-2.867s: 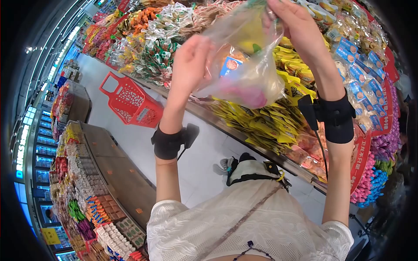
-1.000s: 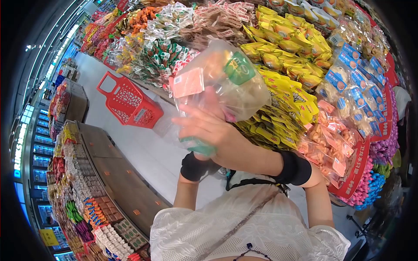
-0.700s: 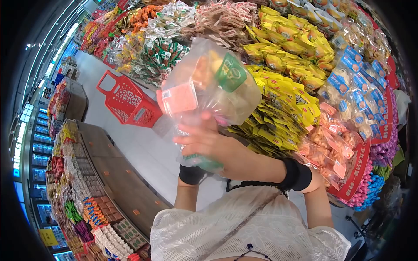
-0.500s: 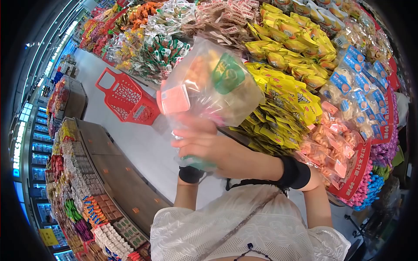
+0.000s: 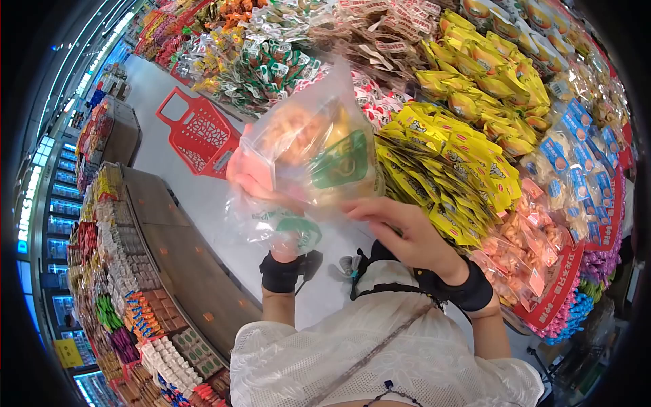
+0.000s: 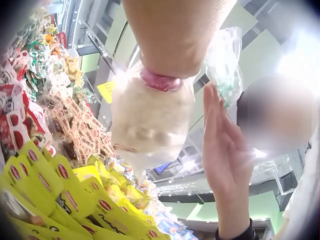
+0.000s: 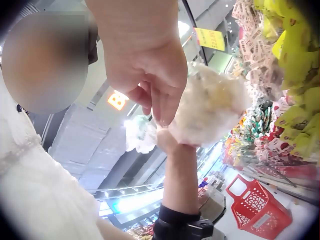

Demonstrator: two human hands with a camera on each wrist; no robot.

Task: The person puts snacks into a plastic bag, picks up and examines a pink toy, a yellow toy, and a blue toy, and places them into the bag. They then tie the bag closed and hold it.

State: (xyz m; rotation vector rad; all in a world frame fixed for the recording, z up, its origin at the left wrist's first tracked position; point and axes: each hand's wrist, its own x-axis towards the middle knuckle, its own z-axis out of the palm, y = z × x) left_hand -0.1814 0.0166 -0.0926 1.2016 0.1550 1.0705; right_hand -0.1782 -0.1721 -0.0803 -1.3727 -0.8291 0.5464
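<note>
A clear plastic bag (image 5: 298, 142) with green print, a pink label and several snack packs inside hangs over my left hand (image 5: 287, 245), which grips it; the plastic hides most of those fingers. In the left wrist view the full bag (image 6: 150, 120) bulges beyond the wrist. Right of the bag, my right hand (image 5: 413, 234) has its fingers stretched towards the bag's lower edge; in the left wrist view this hand (image 6: 226, 145) shows straight fingers close to the loose plastic (image 6: 224, 65). Whether they touch the bag, I cannot tell.
Yellow snack packs (image 5: 447, 163) fill the display beyond the bag, with orange-pink packs (image 5: 522, 251) at right. A red basket (image 5: 200, 136) stands on the floor at left. A brown-edged shelf (image 5: 176, 244) runs down the left side.
My right hand has drawn back to the right from the bag's gathered lower part. The bag has tilted and its loose plastic now hangs over my left wrist. The view has shifted slightly.
</note>
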